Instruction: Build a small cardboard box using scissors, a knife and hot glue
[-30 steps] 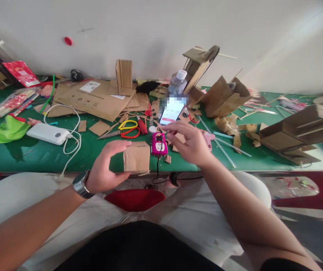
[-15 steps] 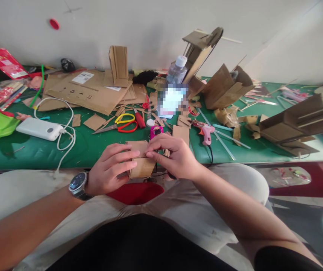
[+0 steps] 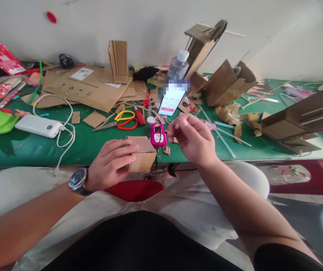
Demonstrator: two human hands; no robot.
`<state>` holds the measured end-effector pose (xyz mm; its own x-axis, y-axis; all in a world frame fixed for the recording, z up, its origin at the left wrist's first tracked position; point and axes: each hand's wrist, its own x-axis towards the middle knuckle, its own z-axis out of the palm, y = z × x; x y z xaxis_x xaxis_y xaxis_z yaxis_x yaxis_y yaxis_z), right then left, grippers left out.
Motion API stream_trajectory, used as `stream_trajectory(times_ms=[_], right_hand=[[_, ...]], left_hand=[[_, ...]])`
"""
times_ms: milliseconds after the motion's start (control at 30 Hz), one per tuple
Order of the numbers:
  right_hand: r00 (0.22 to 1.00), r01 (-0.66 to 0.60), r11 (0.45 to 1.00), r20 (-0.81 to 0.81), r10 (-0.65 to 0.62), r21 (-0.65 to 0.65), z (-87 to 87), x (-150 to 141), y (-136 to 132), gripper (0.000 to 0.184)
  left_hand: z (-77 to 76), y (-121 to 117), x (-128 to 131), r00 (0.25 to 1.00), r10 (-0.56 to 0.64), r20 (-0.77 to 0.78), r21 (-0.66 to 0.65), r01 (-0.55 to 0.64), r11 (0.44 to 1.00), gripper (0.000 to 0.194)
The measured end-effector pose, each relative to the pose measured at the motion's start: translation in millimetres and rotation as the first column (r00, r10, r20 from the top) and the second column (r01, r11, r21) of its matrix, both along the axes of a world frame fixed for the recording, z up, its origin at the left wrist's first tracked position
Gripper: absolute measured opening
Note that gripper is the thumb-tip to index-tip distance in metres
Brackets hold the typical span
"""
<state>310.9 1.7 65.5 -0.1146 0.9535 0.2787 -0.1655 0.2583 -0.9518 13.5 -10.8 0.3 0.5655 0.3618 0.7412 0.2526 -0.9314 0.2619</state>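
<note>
My left hand (image 3: 112, 160) is closed on a small cardboard box (image 3: 143, 160) at the table's front edge, its fingers lying over the box's left side. The box's top and front faces show. To the right, my right hand (image 3: 194, 139) is raised above the table with its fingers curled in and the tips close together. Whether anything is between them I cannot make out. A magenta case (image 3: 158, 134) with a white cartoon face and a black cord lies between the box and my right hand. Behind that hand the pink glue gun (image 3: 210, 126) is mostly hidden.
Scissors (image 3: 126, 120), a lit phone (image 3: 172, 101) leaning by a bottle (image 3: 177, 67), and cardboard scraps lie behind the box. A white power bank (image 3: 38, 126) with a cable is on the left. Cardboard structures (image 3: 299, 113) stand on the right beside clear glue sticks (image 3: 232, 135).
My right hand has left the small cardboard box and moved up and to the right, over the glue gun. The magenta case is now uncovered. My left hand stays on the box.
</note>
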Motion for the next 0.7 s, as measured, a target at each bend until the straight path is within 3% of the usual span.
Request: stream_trajectory(times_ms=[133,233,300,367,400,700], right_hand=[[0.992,0.088,0.991,0.085,-0.096,0.099,-1.1,10,5,0.056],[0.963,0.054,0.961,0.239,-0.122,0.271,-0.1,12,3,0.058],[0.933,-0.024,0.920,0.340,-0.120,0.392,1.1,8,-1,0.040],[0.897,-0.116,0.873,0.428,-0.113,0.473,1.4,2,-7,0.010],[0.877,-0.159,0.856,0.469,-0.107,0.492,0.9,-2,-9,0.004],[0.796,-0.397,0.808,0.602,0.067,0.435,-10.9,-20,-23,0.016]], left_hand=[[3.4,-1,0,0.999,0.027,0.042,-0.130,-0.021,0.991,0.067],[3.5,-1,0,0.991,0.074,0.113,-0.235,-0.046,0.971,0.080],[2.2,-1,-1,0.984,0.100,0.146,-0.289,-0.054,0.956,0.087],[1.2,-2,-2,0.981,0.105,0.161,-0.331,-0.047,0.942,0.088],[0.9,-2,-2,0.981,0.103,0.164,-0.345,-0.040,0.938,0.087],[0.4,-8,1,0.985,0.036,0.166,-0.382,0.030,0.923,0.089]])
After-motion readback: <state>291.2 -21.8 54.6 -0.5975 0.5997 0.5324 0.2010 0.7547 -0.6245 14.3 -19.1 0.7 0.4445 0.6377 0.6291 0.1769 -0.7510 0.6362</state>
